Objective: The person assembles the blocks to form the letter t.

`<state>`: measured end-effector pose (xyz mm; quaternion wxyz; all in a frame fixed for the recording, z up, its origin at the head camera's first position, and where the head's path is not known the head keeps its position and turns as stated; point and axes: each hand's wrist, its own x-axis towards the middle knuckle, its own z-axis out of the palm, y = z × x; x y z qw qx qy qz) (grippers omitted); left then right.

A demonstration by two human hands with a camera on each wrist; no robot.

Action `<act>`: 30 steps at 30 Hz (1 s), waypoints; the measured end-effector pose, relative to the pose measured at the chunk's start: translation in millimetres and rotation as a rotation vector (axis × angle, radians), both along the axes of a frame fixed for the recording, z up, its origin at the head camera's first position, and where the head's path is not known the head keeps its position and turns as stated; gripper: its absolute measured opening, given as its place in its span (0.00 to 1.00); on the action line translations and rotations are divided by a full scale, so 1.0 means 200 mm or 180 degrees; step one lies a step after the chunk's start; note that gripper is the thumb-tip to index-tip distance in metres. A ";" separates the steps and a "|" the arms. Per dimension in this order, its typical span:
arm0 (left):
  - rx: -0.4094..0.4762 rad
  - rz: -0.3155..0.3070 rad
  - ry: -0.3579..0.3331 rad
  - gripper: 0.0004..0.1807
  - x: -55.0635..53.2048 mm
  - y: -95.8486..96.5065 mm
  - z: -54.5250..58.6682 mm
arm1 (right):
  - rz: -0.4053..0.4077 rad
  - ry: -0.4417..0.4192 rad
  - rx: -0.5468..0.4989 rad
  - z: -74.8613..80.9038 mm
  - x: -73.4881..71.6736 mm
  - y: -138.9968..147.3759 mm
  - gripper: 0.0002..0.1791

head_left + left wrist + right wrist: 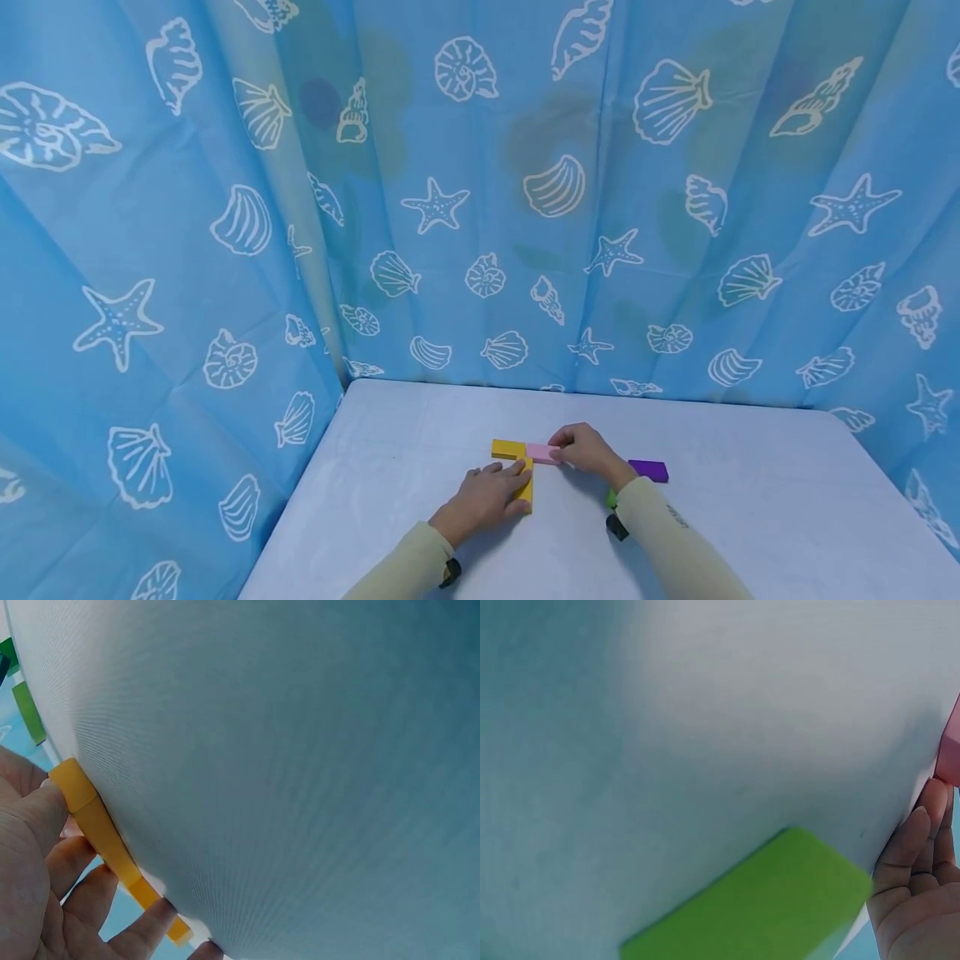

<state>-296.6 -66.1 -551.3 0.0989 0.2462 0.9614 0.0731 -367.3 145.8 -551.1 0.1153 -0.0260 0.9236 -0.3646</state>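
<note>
A yellow block (pixel 527 485) lies lengthwise on the table, with another yellow block (pixel 508 449) set crosswise at its far end. Beside that far end, a pink block (pixel 542 453) extends to the right. My left hand (pixel 486 498) holds the lengthwise yellow piece, thumb near its close end and fingers along it. In the left wrist view, a seam crosses the yellow row (pixel 105 836) by the thumb. My right hand (pixel 588 452) pinches the pink block at its right end; only a corner of the pink block (pixel 950 754) shows in the right wrist view.
A purple block (pixel 648 471) lies right of my right wrist. A green block (pixel 611 498) is partly hidden beneath that forearm and looms large in the right wrist view. The white table (pixel 405 425) meets a blue shell-patterned curtain (pixel 480 208) at the back and left.
</note>
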 end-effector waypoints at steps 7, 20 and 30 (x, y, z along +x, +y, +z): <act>0.0013 -0.0028 0.0000 0.33 0.00 0.00 0.00 | -0.0034 -0.0012 0.0022 -0.01 0.00 -0.01 0.11; -0.0026 -0.0043 0.0058 0.33 0.00 0.00 -0.01 | -0.0029 -0.0003 -0.0032 0.00 0.01 -0.01 0.11; -0.0053 -0.0043 0.0052 0.34 0.00 0.00 -0.01 | -0.0066 0.0022 -0.0050 0.00 0.02 -0.01 0.11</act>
